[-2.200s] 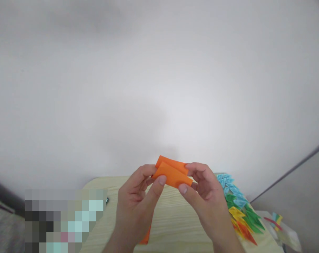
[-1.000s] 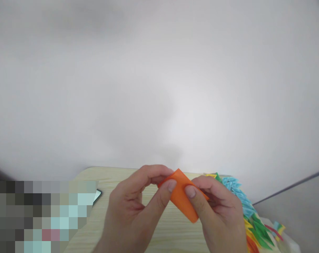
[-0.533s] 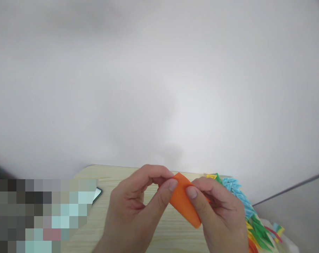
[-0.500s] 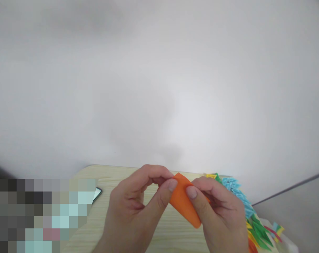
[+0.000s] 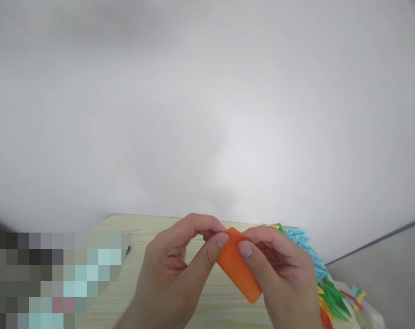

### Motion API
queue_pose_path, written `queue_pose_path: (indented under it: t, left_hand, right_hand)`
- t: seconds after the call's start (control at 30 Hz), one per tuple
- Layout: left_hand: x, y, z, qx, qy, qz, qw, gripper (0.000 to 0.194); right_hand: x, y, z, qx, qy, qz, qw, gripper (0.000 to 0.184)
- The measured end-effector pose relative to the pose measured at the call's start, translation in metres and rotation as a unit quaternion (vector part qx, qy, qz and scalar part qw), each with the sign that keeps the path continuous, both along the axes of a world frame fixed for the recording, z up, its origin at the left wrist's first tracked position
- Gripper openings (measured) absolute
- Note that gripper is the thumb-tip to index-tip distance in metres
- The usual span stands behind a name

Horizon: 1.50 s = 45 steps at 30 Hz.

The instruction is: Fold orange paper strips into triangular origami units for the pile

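Observation:
Between both hands, above the tabletop, is a small folded piece of orange paper (image 5: 239,267). My left hand (image 5: 180,267) pinches its upper left edge between thumb and forefinger. On the other side, my right hand (image 5: 282,274) grips the right edge, with the thumb lying on the front face. One end of the paper points up between the fingertips, while the other slants down to the lower right. The back of the fold and some of the fingers are hidden.
Pale wood-grain table (image 5: 149,269) against a white wall (image 5: 207,114). Folded blue paper pieces (image 5: 305,249), with green pieces (image 5: 335,299) and yellow and orange ones, lie along the right edge. A whitish bag (image 5: 371,315) is beyond. Pixelated patch covers the lower left.
Two separated orange flaps seen at first are now one flat, narrower fold, turned to slant down to the right. Over the last half second, the hands and paper have shifted only slightly.

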<state>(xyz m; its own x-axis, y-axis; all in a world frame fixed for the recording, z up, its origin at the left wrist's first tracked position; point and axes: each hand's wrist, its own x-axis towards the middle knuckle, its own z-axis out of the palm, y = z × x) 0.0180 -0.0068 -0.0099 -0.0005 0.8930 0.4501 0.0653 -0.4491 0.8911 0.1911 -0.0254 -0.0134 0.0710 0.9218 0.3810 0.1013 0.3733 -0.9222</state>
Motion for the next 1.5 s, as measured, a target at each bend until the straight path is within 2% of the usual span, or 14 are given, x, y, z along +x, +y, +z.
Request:
queue_pose_path:
  t: [0.23,0.4,0.47,0.57,0.77,1.0,1.3,1.5]
  left_hand:
    - [-0.003,0.0,-0.002,0.016,0.031,-0.039,0.999,0.005]
    - [-0.005,0.003,-0.007,-0.005,0.009,-0.03,0.999,0.01]
    - [-0.006,0.004,-0.007,-0.012,0.023,-0.053,0.998,0.005]
    - [-0.007,0.005,-0.004,-0.006,0.042,-0.08,0.996,0.012]
    - [-0.01,0.004,0.004,0.032,0.081,-0.046,0.995,0.011]
    - [-0.014,0.004,0.013,0.026,0.171,-0.083,0.981,0.014]
    - [-0.013,0.011,0.001,-0.021,0.108,-0.08,0.991,0.015]
    - [-0.013,0.015,-0.002,-0.025,0.135,-0.055,0.989,0.02]
  right_hand:
    - [0.002,0.002,0.007,-0.011,-0.014,0.026,0.999,0.009]
    - [0.002,0.004,0.004,0.021,0.017,0.021,0.999,0.009]
    - [0.001,0.005,0.001,0.037,0.033,0.019,0.999,0.009]
    - [0.001,0.007,0.0,0.05,0.032,0.021,0.998,0.011]
    - [0.007,0.009,0.002,0.034,0.001,0.042,0.999,0.01]
    - [0.01,0.01,0.001,0.001,-0.018,0.066,0.998,0.006]
    - [0.008,0.014,-0.002,0.006,0.032,0.031,0.999,0.006]
    - [0.008,0.016,0.0,-0.035,0.02,0.043,0.998,0.007]
